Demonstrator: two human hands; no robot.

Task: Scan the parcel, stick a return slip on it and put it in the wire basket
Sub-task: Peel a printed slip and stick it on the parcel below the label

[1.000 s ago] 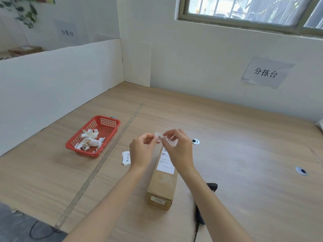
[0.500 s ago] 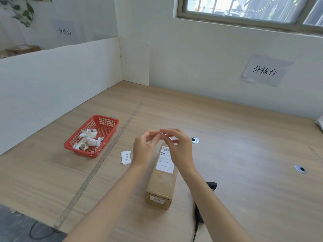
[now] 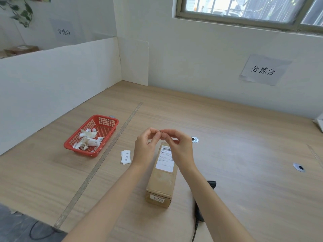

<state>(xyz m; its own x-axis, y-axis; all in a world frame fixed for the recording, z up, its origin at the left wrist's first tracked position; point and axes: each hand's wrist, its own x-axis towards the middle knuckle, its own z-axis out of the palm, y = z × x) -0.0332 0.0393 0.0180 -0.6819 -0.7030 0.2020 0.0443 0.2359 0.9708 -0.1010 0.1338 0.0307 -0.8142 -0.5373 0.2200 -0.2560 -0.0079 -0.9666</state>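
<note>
A long brown cardboard parcel lies on the wooden table, with a white shipping label on its top and a small number tag on its near end. My left hand and my right hand meet just above the parcel's far end. Their fingertips pinch a small return slip, which shows only as a thin edge. A small stack of white return slips lies on the table to the left of the parcel.
A red plastic mesh basket holding several curled paper scraps stands at the left. A black handheld scanner with a cable lies right of the parcel, partly under my right forearm. White partition boards close off the left side, and a taped seam runs across the table.
The slip showed its printed face between my hands a second ago. It is now edge-on, with my fingertips drawn close together. The parcel has not moved.
</note>
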